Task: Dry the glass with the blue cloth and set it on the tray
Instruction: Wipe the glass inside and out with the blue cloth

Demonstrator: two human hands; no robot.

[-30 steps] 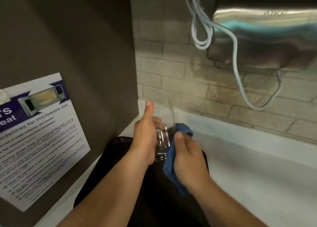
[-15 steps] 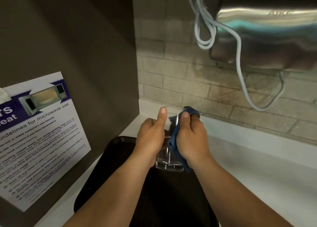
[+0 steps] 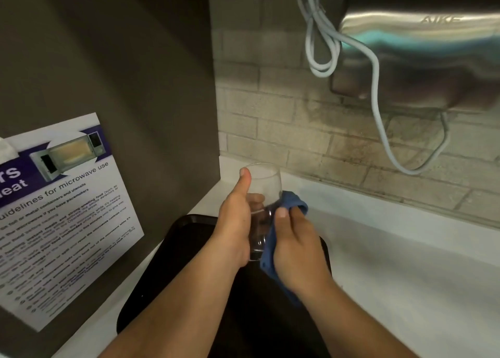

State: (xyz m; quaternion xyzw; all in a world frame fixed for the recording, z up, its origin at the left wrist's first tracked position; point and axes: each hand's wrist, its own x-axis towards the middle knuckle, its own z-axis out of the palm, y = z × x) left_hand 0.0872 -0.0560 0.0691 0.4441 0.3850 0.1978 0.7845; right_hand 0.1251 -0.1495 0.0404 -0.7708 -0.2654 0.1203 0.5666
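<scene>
Hands are gripping over a black tray (image 3: 173, 252) at the white surface's (image 3: 405, 263) left edge: left hand (image 3: 234, 232) is clasping the glass (image 3: 263, 195), right hand (image 3: 295, 245) is pressing a blue cloth (image 3: 293, 202) against it. Brick wall (image 3: 270, 119) is standing behind.

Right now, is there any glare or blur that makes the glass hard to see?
Head view: the clear drinking glass is sharp at its rim but nearly vanishes against the white counter; bright glare streaks the steel wall dryer; straight edges bow from wide-angle distortion.
</scene>
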